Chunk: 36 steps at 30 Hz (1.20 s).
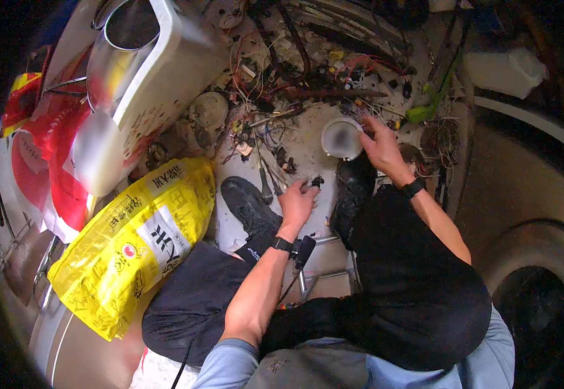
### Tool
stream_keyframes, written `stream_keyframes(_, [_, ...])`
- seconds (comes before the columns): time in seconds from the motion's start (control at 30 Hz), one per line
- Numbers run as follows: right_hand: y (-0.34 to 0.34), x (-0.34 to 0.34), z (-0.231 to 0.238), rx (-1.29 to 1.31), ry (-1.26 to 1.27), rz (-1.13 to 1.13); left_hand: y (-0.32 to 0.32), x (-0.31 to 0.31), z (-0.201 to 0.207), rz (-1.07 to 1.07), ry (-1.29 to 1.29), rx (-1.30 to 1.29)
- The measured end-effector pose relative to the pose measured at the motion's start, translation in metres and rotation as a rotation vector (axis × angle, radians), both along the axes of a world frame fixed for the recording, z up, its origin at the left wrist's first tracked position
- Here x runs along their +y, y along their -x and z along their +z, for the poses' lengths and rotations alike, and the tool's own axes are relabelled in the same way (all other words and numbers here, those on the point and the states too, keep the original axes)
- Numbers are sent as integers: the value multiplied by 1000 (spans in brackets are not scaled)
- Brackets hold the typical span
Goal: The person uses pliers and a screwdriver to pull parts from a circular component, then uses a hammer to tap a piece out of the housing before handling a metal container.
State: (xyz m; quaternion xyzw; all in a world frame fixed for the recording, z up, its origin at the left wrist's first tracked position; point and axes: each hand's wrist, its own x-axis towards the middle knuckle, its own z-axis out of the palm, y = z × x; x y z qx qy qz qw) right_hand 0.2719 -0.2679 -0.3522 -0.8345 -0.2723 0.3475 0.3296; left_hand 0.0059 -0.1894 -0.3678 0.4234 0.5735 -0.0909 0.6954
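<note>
My right hand (pixel 380 146) grips the edge of a round white-rimmed part (pixel 327 144), thumb and fingers at its right side. The inside of that part is grey and blurred; I cannot tell its exact kind. My left hand (pixel 297 203) is low over the floor between my shoes, holding nothing, its fingers apart and stretched forward. Just beyond its fingertips lies a small black piece (pixel 317 181). Long-handled tools (pixel 266 185), dark and slim, lie beside the left hand, next to my left black shoe (pixel 248 202).
Wires, small parts and scraps (pixel 282 97) litter the floor ahead. At my left stands a yellow printed bag (pixel 120 249), with a white appliance shell (pixel 159 78) behind it. A metal stool frame (pixel 327 271) is under me. Far right are a white plastic jug (pixel 505 70) and a large drum-like container (pixel 531 285).
</note>
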Motion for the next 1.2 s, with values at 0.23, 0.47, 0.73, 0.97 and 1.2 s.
stream_keyframes(0.23, [-5, 19, 25, 204, -126, 145, -37, 72, 45, -4, 19, -27])
stream_keyframes(0.47, [3, 57, 52, 262, -227, 348, -64, 94, 61, 375, 508, -423])
stream_keyframes(0.73, [-34, -88, 31, 57, -14, -140, -3, 184, 64, 235, 125, -417])
stream_keyframes(0.97, [67, -241, 63, -15, 195, -33, -23, 231, 137, 247, 68, -291])
stream_keyframes(1.2, [151, -328, 82, 184, 425, 105, -6, 231, 254, -6, -194, -337])
